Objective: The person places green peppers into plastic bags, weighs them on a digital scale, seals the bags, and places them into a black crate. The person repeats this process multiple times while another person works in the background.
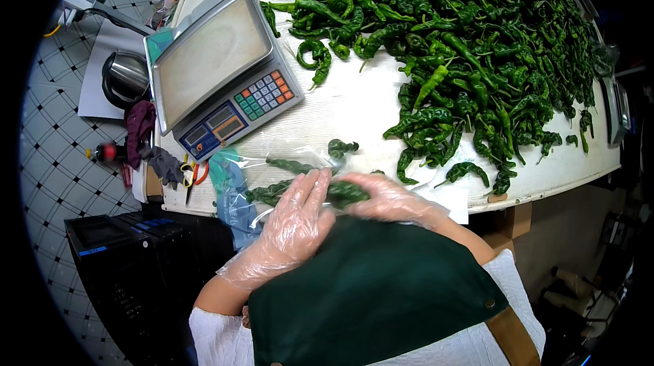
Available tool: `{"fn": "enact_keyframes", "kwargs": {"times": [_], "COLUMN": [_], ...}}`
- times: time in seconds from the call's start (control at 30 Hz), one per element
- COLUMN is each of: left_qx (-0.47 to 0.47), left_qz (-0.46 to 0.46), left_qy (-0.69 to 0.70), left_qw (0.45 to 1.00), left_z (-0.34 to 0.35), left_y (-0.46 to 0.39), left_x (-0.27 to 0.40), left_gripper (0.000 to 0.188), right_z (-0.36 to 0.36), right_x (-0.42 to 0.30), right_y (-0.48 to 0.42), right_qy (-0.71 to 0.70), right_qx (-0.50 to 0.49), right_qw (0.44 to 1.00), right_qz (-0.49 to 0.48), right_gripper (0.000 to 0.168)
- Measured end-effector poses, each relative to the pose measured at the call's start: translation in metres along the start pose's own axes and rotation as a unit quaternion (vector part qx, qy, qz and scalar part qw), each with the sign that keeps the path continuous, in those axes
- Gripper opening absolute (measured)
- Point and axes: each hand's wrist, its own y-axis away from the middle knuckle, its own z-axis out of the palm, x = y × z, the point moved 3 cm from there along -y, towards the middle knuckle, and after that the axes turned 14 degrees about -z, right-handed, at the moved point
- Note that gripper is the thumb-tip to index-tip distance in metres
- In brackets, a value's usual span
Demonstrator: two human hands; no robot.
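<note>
My left hand (301, 223), in a clear plastic glove, lies flat with its fingers on a clear plastic bag (255, 161) at the near table edge. Green peppers (268, 193) show through the bag beside those fingers. My right hand (391, 200), gloved the same way, curls its fingers around the right end of a dark green pepper (347, 192); whether it grips the pepper or the bag film is hard to tell. One curled pepper (342, 148) lies just beyond my hands. The bag's printed blue-green end (235, 202) hangs over the edge.
A large heap of green peppers (475, 49) covers the far and right side of the white table (347, 95). At the left stands a digital scale (214, 59). Scissors (191, 174), grey cloth (166, 164) and an electric kettle (125, 77) are left of it.
</note>
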Motion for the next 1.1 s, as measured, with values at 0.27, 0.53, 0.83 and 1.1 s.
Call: {"fn": "enact_keyframes", "kwargs": {"times": [0.27,0.53,0.83,1.1], "left_qx": [-0.011,-0.018,-0.006,0.003], "left_qz": [-0.002,-0.048,-0.066,-0.089], "left_qy": [-0.003,-0.002,0.008,0.014], "left_qw": [1.0,0.999,0.998,0.996], "left_z": [-0.006,-0.001,0.005,0.024], "left_y": [0.001,0.002,0.0,0.0], "left_x": [-0.003,-0.018,-0.02,-0.021], "left_gripper": [0.011,0.011,0.012,0.013], "right_z": [0.02,-0.028,-0.03,-0.034], "right_x": [-0.002,0.026,0.005,0.054], "right_y": [-0.041,0.021,-0.016,-0.064], "right_qy": [0.044,0.57,0.496,0.521], "right_qx": [-0.067,0.018,0.222,0.169], "right_qw": [0.982,0.821,0.814,0.817], "right_qz": [-0.172,-0.039,-0.207,-0.182], "right_gripper": [0.044,0.047,0.034,0.034]}}
